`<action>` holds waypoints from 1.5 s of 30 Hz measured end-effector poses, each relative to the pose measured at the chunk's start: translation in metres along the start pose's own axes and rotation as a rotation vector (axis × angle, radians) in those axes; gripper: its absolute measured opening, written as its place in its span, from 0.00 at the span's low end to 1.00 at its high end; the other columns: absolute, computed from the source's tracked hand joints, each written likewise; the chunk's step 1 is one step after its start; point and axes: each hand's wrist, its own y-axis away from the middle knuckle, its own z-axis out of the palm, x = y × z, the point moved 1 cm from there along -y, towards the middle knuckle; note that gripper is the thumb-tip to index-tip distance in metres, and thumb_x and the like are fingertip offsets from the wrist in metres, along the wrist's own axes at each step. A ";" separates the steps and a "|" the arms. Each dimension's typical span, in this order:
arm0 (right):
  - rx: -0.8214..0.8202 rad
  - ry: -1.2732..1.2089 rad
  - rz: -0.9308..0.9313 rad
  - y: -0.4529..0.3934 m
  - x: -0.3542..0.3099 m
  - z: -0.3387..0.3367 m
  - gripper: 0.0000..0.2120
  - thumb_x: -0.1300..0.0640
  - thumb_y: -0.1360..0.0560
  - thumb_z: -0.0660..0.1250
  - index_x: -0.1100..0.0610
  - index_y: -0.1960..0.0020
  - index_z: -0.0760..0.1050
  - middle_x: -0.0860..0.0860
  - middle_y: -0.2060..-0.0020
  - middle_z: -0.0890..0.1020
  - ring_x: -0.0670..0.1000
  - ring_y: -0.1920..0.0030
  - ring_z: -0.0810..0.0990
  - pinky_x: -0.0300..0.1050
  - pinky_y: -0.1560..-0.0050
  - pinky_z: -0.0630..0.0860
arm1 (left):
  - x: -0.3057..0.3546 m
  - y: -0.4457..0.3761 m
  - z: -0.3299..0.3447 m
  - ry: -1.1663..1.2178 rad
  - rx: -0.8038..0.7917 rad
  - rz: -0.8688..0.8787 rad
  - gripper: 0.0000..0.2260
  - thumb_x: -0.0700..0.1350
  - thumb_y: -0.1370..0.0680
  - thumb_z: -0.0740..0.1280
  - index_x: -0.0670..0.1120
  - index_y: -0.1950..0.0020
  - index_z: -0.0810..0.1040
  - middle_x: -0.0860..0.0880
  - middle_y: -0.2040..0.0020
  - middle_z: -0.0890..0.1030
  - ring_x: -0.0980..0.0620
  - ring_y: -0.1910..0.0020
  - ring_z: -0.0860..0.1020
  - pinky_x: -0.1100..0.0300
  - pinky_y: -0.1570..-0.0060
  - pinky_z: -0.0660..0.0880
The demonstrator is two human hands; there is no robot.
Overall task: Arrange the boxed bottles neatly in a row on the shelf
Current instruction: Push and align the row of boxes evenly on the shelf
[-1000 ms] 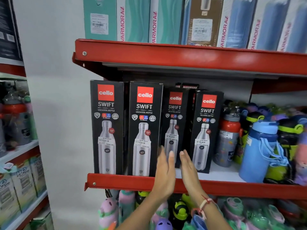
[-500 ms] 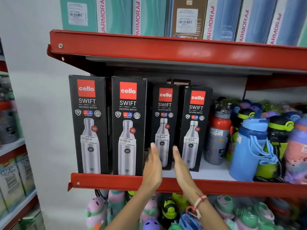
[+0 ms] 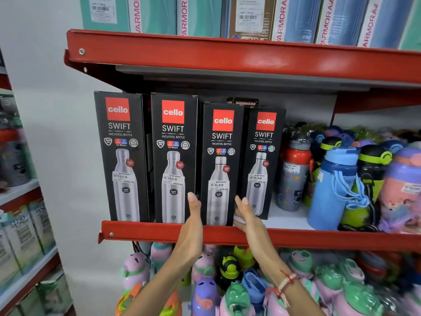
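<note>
Several black "cello SWIFT" bottle boxes stand upright on the red shelf (image 3: 159,231). The two left boxes (image 3: 120,156) (image 3: 174,156) stand at the front edge. The third box (image 3: 222,160) now stands near the front edge, clasped low down between my palms: my left hand (image 3: 192,220) lies flat on its left side, my right hand (image 3: 247,216) on its right side. The fourth box (image 3: 264,160) stands slightly further back on the right. Another dark box (image 3: 245,102) peeks out behind.
Loose bottles crowd the shelf right of the boxes: a grey and red bottle (image 3: 292,172), a blue bottle (image 3: 330,188), others behind. The upper shelf (image 3: 227,55) holds tall boxes close overhead. Children's bottles (image 3: 227,281) fill the shelf below. A white wall is on the left.
My hands closed onto the sides of the third box and drew it forward towards the front edge, nearly level with the two left boxes. The camera moved closer.
</note>
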 end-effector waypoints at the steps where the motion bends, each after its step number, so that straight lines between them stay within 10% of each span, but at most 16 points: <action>1: -0.001 0.018 0.002 0.002 0.000 0.000 0.46 0.20 0.37 0.44 0.41 0.26 0.63 0.50 0.27 0.70 0.52 0.29 0.71 0.51 0.26 0.59 | -0.013 -0.004 -0.004 0.041 -0.049 -0.021 0.75 0.86 0.65 0.47 0.50 0.22 0.52 0.42 0.20 0.52 0.42 0.21 0.51 0.42 0.24 0.46; 5: -0.011 0.050 -0.014 0.003 0.000 -0.002 0.52 0.16 0.42 0.44 0.42 0.25 0.62 0.49 0.27 0.70 0.52 0.29 0.71 0.51 0.26 0.60 | -0.005 0.011 -0.007 0.012 0.002 0.041 0.72 0.86 0.60 0.46 0.49 0.22 0.54 0.43 0.21 0.55 0.44 0.22 0.53 0.43 0.23 0.47; 13: 0.230 -0.074 -0.167 -0.006 0.000 -0.040 0.18 0.42 0.19 0.51 0.41 0.34 0.72 0.44 0.33 0.76 0.47 0.34 0.76 0.49 0.30 0.67 | 0.016 0.037 0.036 -0.258 0.310 0.542 0.23 0.63 0.21 0.49 0.54 0.38 0.75 0.56 0.41 0.78 0.60 0.40 0.76 0.56 0.35 0.70; 17: 0.253 -0.075 -0.144 -0.027 0.004 -0.065 0.23 0.44 0.18 0.51 0.46 0.25 0.60 0.41 0.28 0.64 0.45 0.26 0.62 0.44 0.27 0.56 | 0.011 0.014 0.084 -0.208 -0.051 0.369 0.32 0.70 0.25 0.46 0.56 0.25 0.62 0.56 0.25 0.66 0.61 0.26 0.63 0.52 0.25 0.59; 21: 0.132 -0.043 -0.130 -0.045 0.006 -0.072 0.29 0.42 0.19 0.49 0.48 0.21 0.47 0.42 0.22 0.51 0.41 0.24 0.51 0.42 0.25 0.49 | 0.019 -0.011 0.119 -0.223 -0.050 0.290 0.42 0.76 0.31 0.41 0.55 0.22 0.41 0.57 0.20 0.44 0.58 0.22 0.41 0.48 0.23 0.42; 30: -0.016 0.051 -0.122 -0.033 0.009 -0.082 0.33 0.31 0.26 0.46 0.36 0.24 0.40 0.32 0.28 0.45 0.37 0.27 0.48 0.49 0.23 0.48 | 0.010 -0.016 0.112 -0.292 -0.012 0.215 0.38 0.73 0.28 0.38 0.56 0.22 0.51 0.54 0.21 0.54 0.54 0.22 0.51 0.48 0.23 0.48; 36: -0.034 0.081 -0.136 -0.007 0.015 -0.093 0.23 0.20 0.33 0.45 0.15 0.39 0.44 0.29 0.30 0.52 0.43 0.23 0.54 0.57 0.23 0.54 | 0.004 0.001 0.095 -0.306 0.006 0.168 0.52 0.82 0.42 0.36 0.58 0.23 0.54 0.50 0.21 0.58 0.49 0.23 0.60 0.45 0.24 0.51; 45: 0.012 0.144 -0.140 0.020 -0.001 -0.087 0.27 0.23 0.30 0.47 0.22 0.32 0.46 0.32 0.28 0.54 0.45 0.22 0.56 0.54 0.22 0.52 | 0.015 0.029 0.091 -0.295 -0.064 0.159 0.53 0.83 0.41 0.40 0.56 0.22 0.55 0.50 0.21 0.58 0.50 0.23 0.60 0.44 0.24 0.52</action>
